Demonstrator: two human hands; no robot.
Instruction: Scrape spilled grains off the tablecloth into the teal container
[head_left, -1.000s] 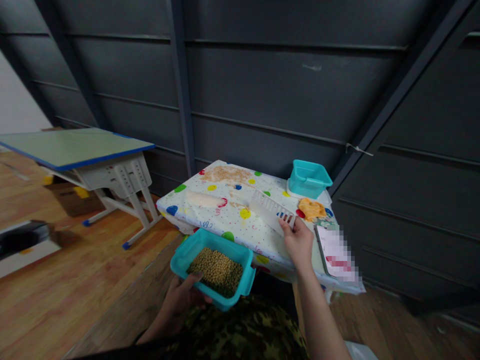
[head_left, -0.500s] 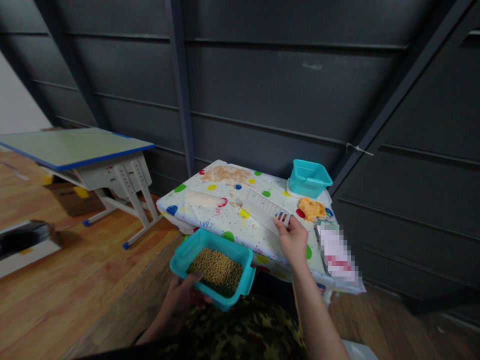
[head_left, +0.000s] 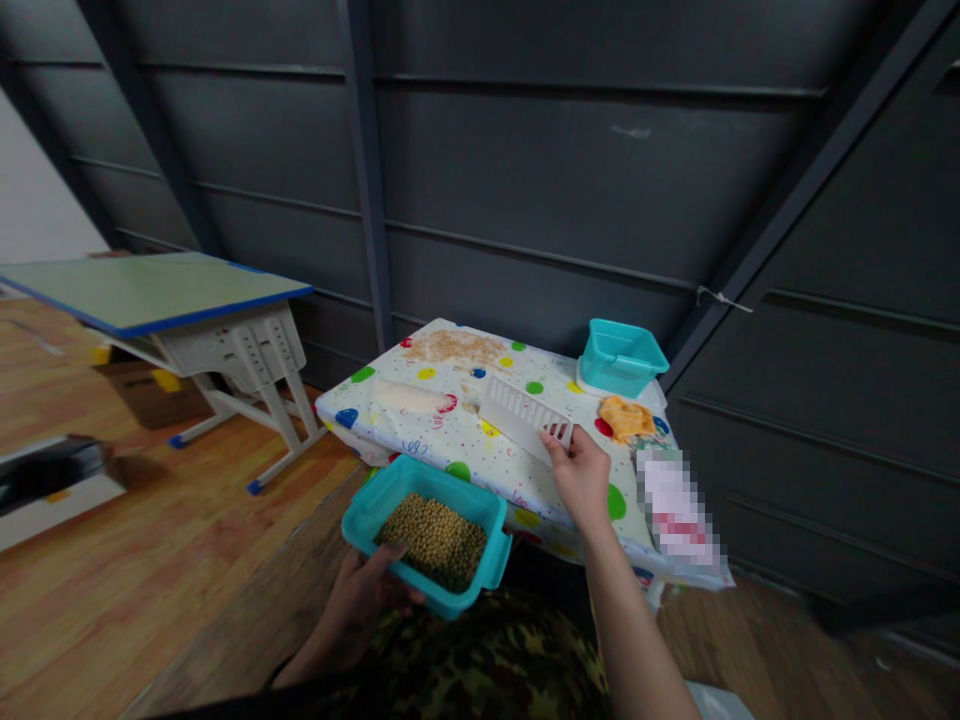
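Note:
My left hand (head_left: 360, 600) grips a teal plastic box (head_left: 427, 532) filled with tan beans, held just below the front edge of the small table (head_left: 420, 440). My right hand (head_left: 581, 478) is closed on one end of a white slotted plastic tray (head_left: 521, 415) that rests tilted on the polka-dot tablecloth. A heap of pale grain (head_left: 450, 347) lies at the table's far left, and a long white pile (head_left: 409, 397) lies nearer the left edge.
A second teal box (head_left: 622, 357) stands at the table's far right corner on a white lid, with an orange cloth (head_left: 626, 418) beside it. A blurred card (head_left: 679, 510) lies at the right edge. A green-topped desk (head_left: 150, 295) stands left. Dark wall panels rise behind.
My right hand has slid the white tray leftward across the tablecloth, toward the scattered grain. The left hand and its box of beans have stayed put.

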